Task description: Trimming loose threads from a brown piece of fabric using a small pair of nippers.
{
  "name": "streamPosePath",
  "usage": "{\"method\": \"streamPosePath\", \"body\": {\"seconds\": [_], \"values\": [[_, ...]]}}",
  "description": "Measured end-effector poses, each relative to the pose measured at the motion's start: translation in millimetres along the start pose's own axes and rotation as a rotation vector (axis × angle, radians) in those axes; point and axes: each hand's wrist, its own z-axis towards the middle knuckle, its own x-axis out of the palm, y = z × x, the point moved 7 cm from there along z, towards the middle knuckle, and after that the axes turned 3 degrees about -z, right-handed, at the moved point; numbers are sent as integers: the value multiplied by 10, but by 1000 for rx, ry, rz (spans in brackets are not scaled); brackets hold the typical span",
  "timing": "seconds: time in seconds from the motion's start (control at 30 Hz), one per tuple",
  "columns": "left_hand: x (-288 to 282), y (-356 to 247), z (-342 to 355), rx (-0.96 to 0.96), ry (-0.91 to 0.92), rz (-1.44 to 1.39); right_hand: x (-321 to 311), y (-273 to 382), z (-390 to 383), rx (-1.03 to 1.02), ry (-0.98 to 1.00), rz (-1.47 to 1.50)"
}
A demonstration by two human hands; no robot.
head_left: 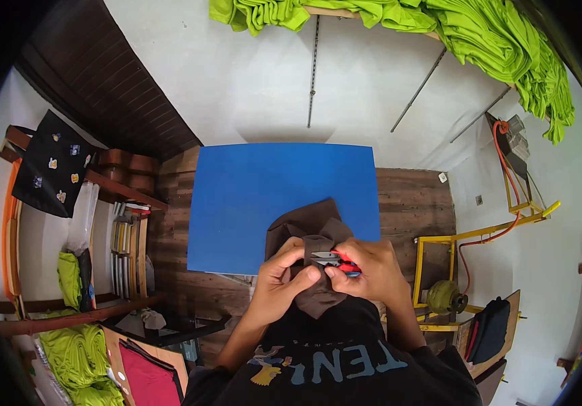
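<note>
A dark brown piece of cloth (289, 223) lies bunched at the near edge of a blue table (250, 183), its lower part hanging toward my body. My left hand (283, 274) is closed on the cloth, pinching its edge between thumb and fingers. In my right hand (372, 271) are small thread snips (326, 257) with red handles and short grey blades. The blades point left across the cloth, close to my left fingers, and look slightly apart. Whether a thread lies between them is too small to tell.
Lime-green garments (487, 34) are heaped on a high shelf along the far wall. On the right stands a yellow metal frame (433, 240) with a green gas cylinder (445, 298). Shelving on the left holds a black printed bag (54, 166) and folded green cloth (77, 355).
</note>
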Motion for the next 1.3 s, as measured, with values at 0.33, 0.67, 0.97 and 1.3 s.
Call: {"method": "streamPosePath", "body": {"seconds": [0.33, 0.67, 0.97, 1.3], "values": [[244, -172, -619, -164, 15, 81, -77, 413, -443, 113, -37, 22], [525, -229, -870, -214, 143, 6, -185, 598, -688, 90, -20, -33], [421, -518, -1141, -174, -57, 103, -298, 1157, -689, 180, -5, 44], [803, -1023, -1456, -200, 123, -105, -432, 1579, -745, 121, 29, -16]]}}
